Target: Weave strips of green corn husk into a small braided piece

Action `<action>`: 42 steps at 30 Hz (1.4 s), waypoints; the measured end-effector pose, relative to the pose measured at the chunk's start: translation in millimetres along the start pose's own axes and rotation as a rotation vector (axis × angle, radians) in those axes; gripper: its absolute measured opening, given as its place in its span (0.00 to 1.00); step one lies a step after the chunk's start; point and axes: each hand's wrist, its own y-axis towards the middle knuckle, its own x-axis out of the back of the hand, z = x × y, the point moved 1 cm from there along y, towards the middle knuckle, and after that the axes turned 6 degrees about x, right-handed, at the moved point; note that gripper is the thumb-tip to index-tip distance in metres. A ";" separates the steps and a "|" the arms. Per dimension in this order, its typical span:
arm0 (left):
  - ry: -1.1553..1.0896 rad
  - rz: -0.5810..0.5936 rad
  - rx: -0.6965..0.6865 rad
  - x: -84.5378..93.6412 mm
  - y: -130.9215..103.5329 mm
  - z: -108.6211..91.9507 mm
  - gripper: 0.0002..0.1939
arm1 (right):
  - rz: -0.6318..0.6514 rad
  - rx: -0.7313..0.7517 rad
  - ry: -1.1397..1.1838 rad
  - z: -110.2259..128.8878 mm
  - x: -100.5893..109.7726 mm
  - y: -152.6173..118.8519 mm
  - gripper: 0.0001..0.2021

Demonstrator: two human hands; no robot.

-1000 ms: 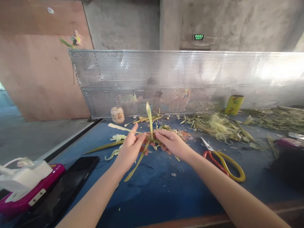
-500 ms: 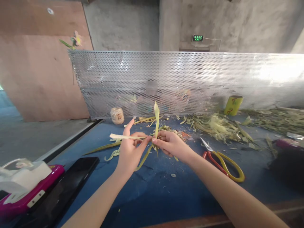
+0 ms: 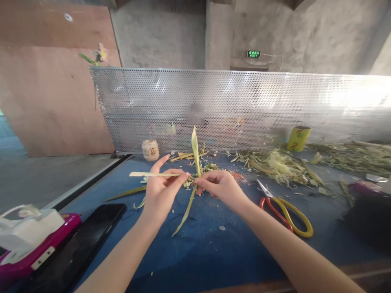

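- Fingers of the left hand [image 3: 159, 193] were seen pinched together at thumb and middle finger on a pale horizontal strip [image 3: 149, 174], while the index finger was held up and apart from the rest.
- Fingers of the right hand [image 3: 221, 187] were curled inward, with thumb and forefinger pressed together on a green leaf blade [image 3: 194, 152] at the point where the strips crossed.
- Both forearms were stretched forward from the lower edge of the head view, the left from the lower left and the right from the lower right, so that the two hands met just above a blue table [image 3: 214, 252], fingertips almost touching.
- The leaf blade was held nearly upright; its tip rose above the right fingertips, and its lower end hung down between the hands towards the table surface.
- The pale strip was held level and pointed out to the left, away from the left fingers.
- Scissors [image 3: 285, 209] with red and yellow handles lay on the table just right of the right wrist, apart from it.
- Heaps of leaf scraps [image 3: 277, 162] were spread along the far side of the table, before a perforated metal screen [image 3: 244, 106].
- A small twine roll [image 3: 150, 149] and a yellow cup [image 3: 297, 138] stood by the screen.
- A black phone [image 3: 88, 232] and a pink case [image 3: 36, 252] lay at the near left.
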 end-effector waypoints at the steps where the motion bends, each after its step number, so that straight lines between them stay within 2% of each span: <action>1: -0.008 -0.004 -0.005 0.4 0.3 1.2 0.36 | -0.009 0.001 0.002 -0.1 0.3 0.3 0.14; 4: 0.007 -0.028 -0.023 1.7 0.5 4.6 0.35 | -0.011 0.007 0.082 -0.5 1.8 1.5 0.17; 6: -0.023 -0.021 -0.026 1.9 -0.1 5.8 0.36 | 0.015 0.013 0.155 -0.8 2.8 2.1 0.15; 10: -0.170 0.097 0.021 -1.5 -2.3 7.7 0.41 | 0.040 0.013 0.241 -1.9 4.1 2.3 0.11; 15: -0.124 0.255 0.134 -6.7 -4.2 11.3 0.45 | -0.016 0.048 0.280 -2.9 3.8 2.7 0.10; 19: -0.103 0.248 0.173 -7.8 -4.9 10.3 0.46 | -0.033 0.034 0.275 -4.1 -0.2 2.4 0.11; 24: -0.102 0.251 0.119 -8.9 -6.5 9.4 0.44 | -0.027 -0.015 0.262 -4.9 -3.4 2.9 0.11; 28: -0.096 0.265 0.086 -8.9 -6.2 11.5 0.42 | -0.013 0.013 0.203 -5.0 -5.0 2.9 0.09; 31: -0.099 0.270 0.091 -7.6 -4.8 11.9 0.45 | -0.055 0.130 0.071 -6.0 -5.6 -0.2 0.09; 34: -0.136 0.277 0.128 -5.4 -3.0 11.2 0.45 | -0.089 0.341 -0.281 -6.6 -3.0 -5.5 0.13; 38: -0.265 0.247 0.233 -1.6 -1.0 12.8 0.46 | 0.032 0.618 -0.763 -6.6 0.3 -9.9 0.14; 40: -0.321 0.245 0.285 -0.7 -1.0 14.8 0.46 | 0.045 0.682 -0.835 -7.3 0.7 -9.9 0.12; 42: -0.366 0.238 0.338 -0.7 -1.7 16.6 0.45 | 0.015 0.733 -0.810 -8.3 0.3 -9.3 0.09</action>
